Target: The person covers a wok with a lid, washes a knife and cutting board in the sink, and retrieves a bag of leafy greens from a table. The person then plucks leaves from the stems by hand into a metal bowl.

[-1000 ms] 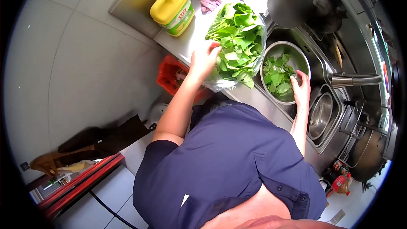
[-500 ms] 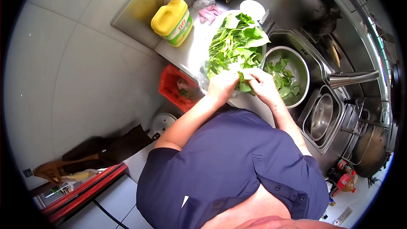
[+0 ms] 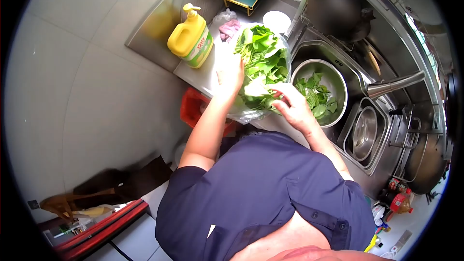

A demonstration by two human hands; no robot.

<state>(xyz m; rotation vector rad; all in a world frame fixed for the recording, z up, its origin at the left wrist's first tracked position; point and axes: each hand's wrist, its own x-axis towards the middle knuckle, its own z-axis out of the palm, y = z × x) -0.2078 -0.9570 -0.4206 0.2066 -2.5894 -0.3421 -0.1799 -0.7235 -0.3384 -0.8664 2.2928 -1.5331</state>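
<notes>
A large bunch of leafy greens (image 3: 263, 65) with long stems lies in a clear plastic bag (image 3: 247, 117) on the counter. My left hand (image 3: 231, 76) is at the stem side of the bunch, touching it. Glare and the stems hide how its fingers close. At the near right edge of the bunch is my right hand (image 3: 296, 110), its thumb and fingers apart beside the leaves. To its right, a steel bowl (image 3: 342, 79) in the sink holds loose picked leaves (image 3: 316, 94).
A yellow pump bottle (image 3: 191, 38), a pink cloth (image 3: 229, 30) and a white bowl (image 3: 277, 21) stand behind the greens. Below the counter edge is a red basket (image 3: 190, 108). The faucet (image 3: 396, 84) reaches over the sink beside a smaller steel basin (image 3: 365, 133).
My hands were close together at the near end of the greens. They have moved apart: the left up and left to the stems, the right slightly down with its fingers spreading.
</notes>
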